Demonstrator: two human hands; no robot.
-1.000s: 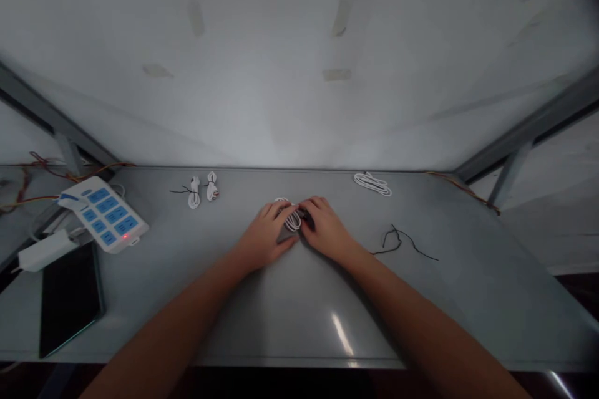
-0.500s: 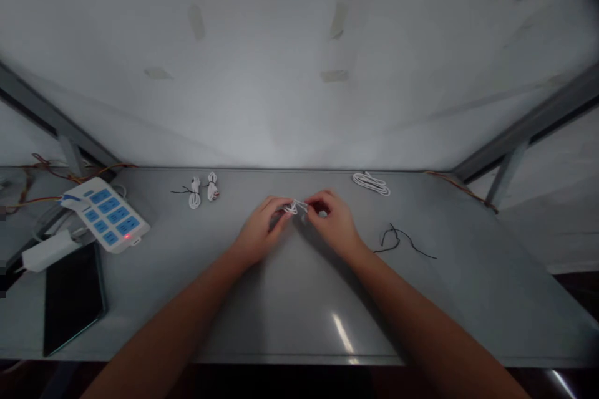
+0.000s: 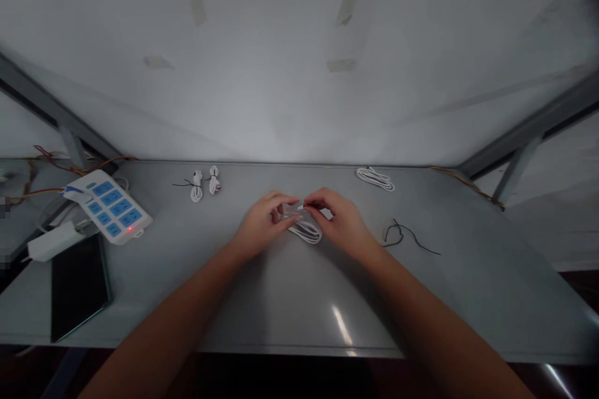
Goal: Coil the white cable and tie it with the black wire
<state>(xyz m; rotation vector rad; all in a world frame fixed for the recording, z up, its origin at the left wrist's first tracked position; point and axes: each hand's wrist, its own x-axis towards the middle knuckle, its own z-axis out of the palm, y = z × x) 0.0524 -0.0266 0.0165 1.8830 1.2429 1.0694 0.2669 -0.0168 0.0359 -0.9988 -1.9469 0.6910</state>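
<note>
- Both hands met over one white cable [image 3: 306,230]: the left hand [image 3: 262,224] and the right hand [image 3: 344,221] each had their grip pinched on its upper strands, fingertips almost touching between them.
- The cable hung in a few loose loops just below the grip, and its lower loops rested on the desk [image 3: 290,299].
- By my judgement the coiling was partway done: the loops were gathered but uneven, and no tie showed around them.
- Two tied bundles [image 3: 204,182] lay well to the left of the grip and farther back, each cinched at the middle with a dark tie; they looked finished.
- Another white coil [image 3: 375,177] lay to the right and behind the grip, loose and apparently untied.
- Some black ties [image 3: 405,237] lay near the right wrist, unused.
- The held cable looked thin, white and limp; whether a plug showed at the pinch was too small to tell.
- Far to the left sat a power strip [image 3: 110,214] with blue sockets and a dark tablet [image 3: 79,287].
</note>
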